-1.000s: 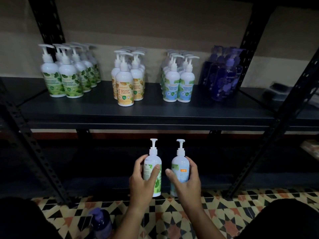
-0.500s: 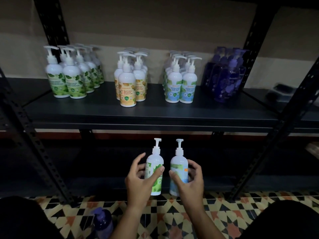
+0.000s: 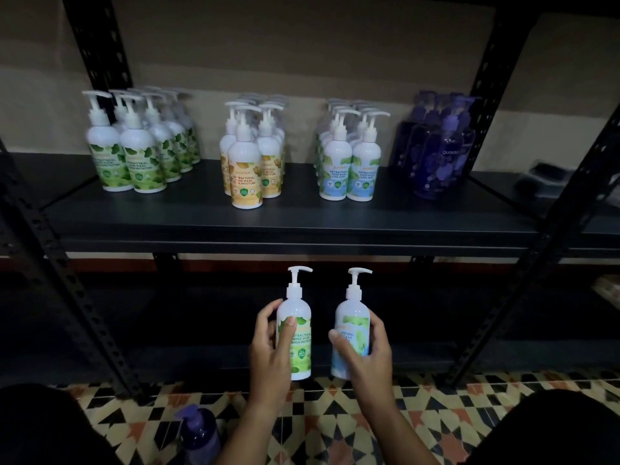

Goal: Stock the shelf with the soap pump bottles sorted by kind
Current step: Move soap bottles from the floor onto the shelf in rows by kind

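From the head view, the left hand [image 3: 271, 350] curled around a smooth white green-label bottle [image 3: 297, 333]. The right hand [image 3: 365, 350] curled around a blue-label bottle [image 3: 352, 333]. Both stood upright in front of the dark metal shelf [image 3: 302, 223]. On the shelf stood four groups, well apart: green ones [image 3: 137, 152], yellow ones [image 3: 250, 162], blue ones [image 3: 349, 162], and purple see-through ones [image 3: 436, 149]. One purple bottle [image 3: 199, 431] lay on the patterned tile floor [image 3: 419, 414].

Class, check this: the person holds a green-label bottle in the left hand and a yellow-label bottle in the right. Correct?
Not quite. In the head view the right hand holds a blue-label bottle, not yellow. The left hand does hold the green-label bottle.
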